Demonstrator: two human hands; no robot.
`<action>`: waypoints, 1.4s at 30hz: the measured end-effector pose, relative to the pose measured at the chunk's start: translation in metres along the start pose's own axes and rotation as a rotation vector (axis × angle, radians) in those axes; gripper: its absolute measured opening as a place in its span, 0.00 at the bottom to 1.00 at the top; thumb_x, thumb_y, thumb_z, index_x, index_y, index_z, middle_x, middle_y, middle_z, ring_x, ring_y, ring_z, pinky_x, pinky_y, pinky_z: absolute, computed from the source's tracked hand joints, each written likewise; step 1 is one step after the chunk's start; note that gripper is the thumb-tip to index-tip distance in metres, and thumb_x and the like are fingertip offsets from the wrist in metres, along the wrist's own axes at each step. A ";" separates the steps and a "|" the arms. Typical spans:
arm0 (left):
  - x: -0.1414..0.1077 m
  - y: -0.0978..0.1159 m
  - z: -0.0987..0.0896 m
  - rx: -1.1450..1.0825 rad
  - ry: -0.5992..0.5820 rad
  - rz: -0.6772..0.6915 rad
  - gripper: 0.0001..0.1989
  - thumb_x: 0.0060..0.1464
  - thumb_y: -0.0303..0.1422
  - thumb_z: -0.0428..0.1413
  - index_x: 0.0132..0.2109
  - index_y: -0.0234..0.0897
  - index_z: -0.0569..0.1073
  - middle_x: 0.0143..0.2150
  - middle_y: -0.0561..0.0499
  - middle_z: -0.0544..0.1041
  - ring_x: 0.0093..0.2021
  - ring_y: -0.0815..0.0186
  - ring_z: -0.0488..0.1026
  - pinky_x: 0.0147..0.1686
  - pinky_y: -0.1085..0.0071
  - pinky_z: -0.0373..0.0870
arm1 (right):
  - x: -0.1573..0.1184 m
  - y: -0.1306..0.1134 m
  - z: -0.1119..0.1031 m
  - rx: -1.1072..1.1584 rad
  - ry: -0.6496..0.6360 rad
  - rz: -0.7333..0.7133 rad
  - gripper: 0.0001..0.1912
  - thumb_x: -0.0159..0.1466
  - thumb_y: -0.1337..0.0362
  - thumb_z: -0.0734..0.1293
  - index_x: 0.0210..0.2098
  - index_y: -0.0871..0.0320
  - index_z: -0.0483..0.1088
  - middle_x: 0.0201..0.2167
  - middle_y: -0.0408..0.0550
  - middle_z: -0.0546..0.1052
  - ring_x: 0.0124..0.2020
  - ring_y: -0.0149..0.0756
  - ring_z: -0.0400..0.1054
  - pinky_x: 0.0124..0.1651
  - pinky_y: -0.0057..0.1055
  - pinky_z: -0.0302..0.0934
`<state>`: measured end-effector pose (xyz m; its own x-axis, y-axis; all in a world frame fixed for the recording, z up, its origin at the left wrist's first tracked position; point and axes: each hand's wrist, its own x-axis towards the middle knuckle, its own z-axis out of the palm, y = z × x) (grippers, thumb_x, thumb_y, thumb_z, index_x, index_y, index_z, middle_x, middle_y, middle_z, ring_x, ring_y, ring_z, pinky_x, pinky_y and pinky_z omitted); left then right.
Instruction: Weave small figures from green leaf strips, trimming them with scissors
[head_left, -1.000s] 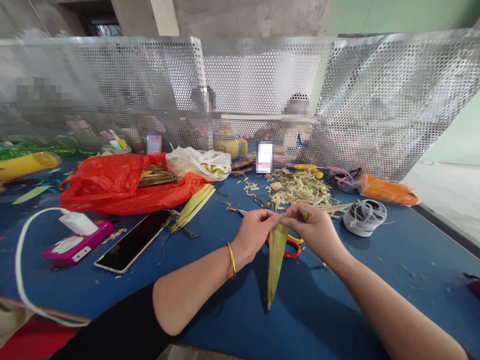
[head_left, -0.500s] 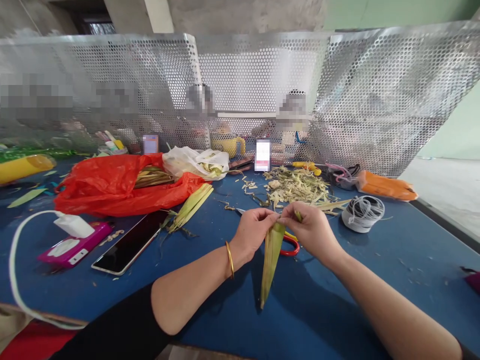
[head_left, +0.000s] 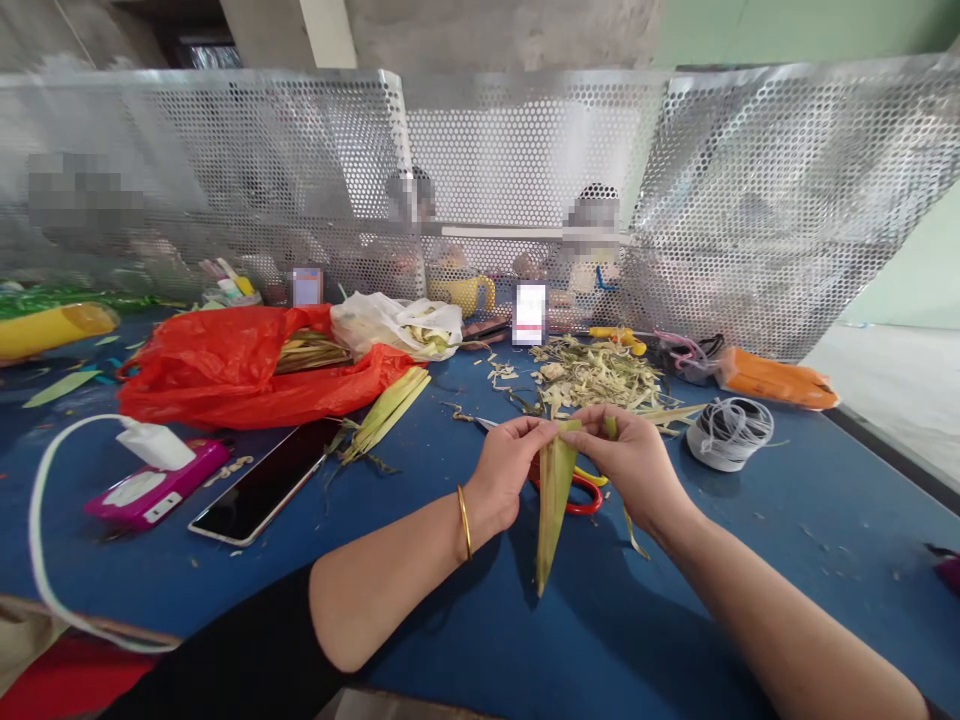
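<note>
Leaf (head_left: 553, 510) pinched in left hand (head_left: 504, 468) and right hand (head_left: 624, 455); strip (head_left: 634, 533) now showing at its four o'clock, probably torn from it.

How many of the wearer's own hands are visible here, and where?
2: the left hand and the right hand, side by side at the top of the leaf, both pinching it. Some fingers are hidden.
</note>
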<state>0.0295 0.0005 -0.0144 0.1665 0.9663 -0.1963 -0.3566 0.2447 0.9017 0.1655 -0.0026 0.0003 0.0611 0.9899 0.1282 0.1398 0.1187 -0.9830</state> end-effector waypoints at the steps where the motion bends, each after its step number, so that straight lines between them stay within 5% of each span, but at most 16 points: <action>1: 0.000 0.000 0.001 -0.026 0.003 -0.020 0.12 0.41 0.39 0.63 0.29 0.35 0.72 0.21 0.55 0.70 0.20 0.72 0.65 0.21 0.75 0.60 | 0.000 0.000 0.000 0.004 0.000 -0.002 0.15 0.47 0.57 0.74 0.28 0.59 0.71 0.21 0.40 0.70 0.23 0.29 0.61 0.27 0.28 0.57; 4: -0.002 -0.002 0.002 -0.054 0.012 -0.011 0.13 0.41 0.38 0.64 0.28 0.34 0.71 0.21 0.56 0.69 0.21 0.73 0.64 0.21 0.76 0.59 | -0.002 0.001 0.002 -0.013 0.031 -0.031 0.13 0.48 0.59 0.74 0.28 0.59 0.71 0.21 0.40 0.70 0.24 0.30 0.62 0.29 0.28 0.58; 11: -0.001 -0.007 0.003 -0.004 0.081 0.262 0.14 0.42 0.37 0.63 0.25 0.35 0.66 0.21 0.59 0.65 0.22 0.75 0.60 0.25 0.77 0.59 | -0.004 0.004 0.007 -0.015 0.090 -0.015 0.14 0.47 0.57 0.74 0.25 0.58 0.68 0.18 0.37 0.64 0.21 0.27 0.56 0.24 0.26 0.53; 20: 0.002 -0.007 0.001 -0.037 0.017 0.147 0.15 0.39 0.40 0.64 0.26 0.35 0.70 0.23 0.56 0.68 0.24 0.72 0.63 0.27 0.75 0.61 | -0.002 0.006 0.004 -0.154 0.069 -0.100 0.11 0.51 0.58 0.71 0.22 0.58 0.68 0.18 0.38 0.62 0.21 0.27 0.52 0.23 0.26 0.48; 32: 0.002 -0.007 0.000 0.053 0.066 0.201 0.12 0.40 0.39 0.62 0.24 0.34 0.73 0.22 0.55 0.69 0.24 0.72 0.63 0.27 0.74 0.60 | -0.005 0.004 0.005 -0.332 0.090 -0.129 0.09 0.53 0.60 0.69 0.22 0.57 0.68 0.16 0.38 0.64 0.19 0.28 0.54 0.21 0.26 0.47; 38: 0.002 -0.008 0.001 0.005 0.099 0.151 0.14 0.39 0.39 0.63 0.21 0.34 0.69 0.18 0.58 0.64 0.20 0.74 0.58 0.21 0.75 0.55 | -0.014 0.004 0.004 -0.708 0.112 -0.533 0.08 0.60 0.63 0.64 0.25 0.55 0.71 0.23 0.45 0.73 0.25 0.32 0.65 0.28 0.27 0.56; 42: 0.009 -0.005 -0.002 0.014 0.144 0.167 0.15 0.39 0.40 0.63 0.20 0.34 0.67 0.17 0.59 0.61 0.19 0.76 0.54 0.19 0.76 0.51 | -0.035 -0.012 0.004 -0.788 -0.188 -0.861 0.11 0.64 0.66 0.60 0.30 0.55 0.73 0.30 0.49 0.77 0.28 0.33 0.69 0.31 0.28 0.58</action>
<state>0.0311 0.0076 -0.0214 -0.0273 0.9950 -0.0957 -0.3554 0.0798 0.9313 0.1576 -0.0380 0.0068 -0.4888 0.6107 0.6230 0.6389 0.7368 -0.2210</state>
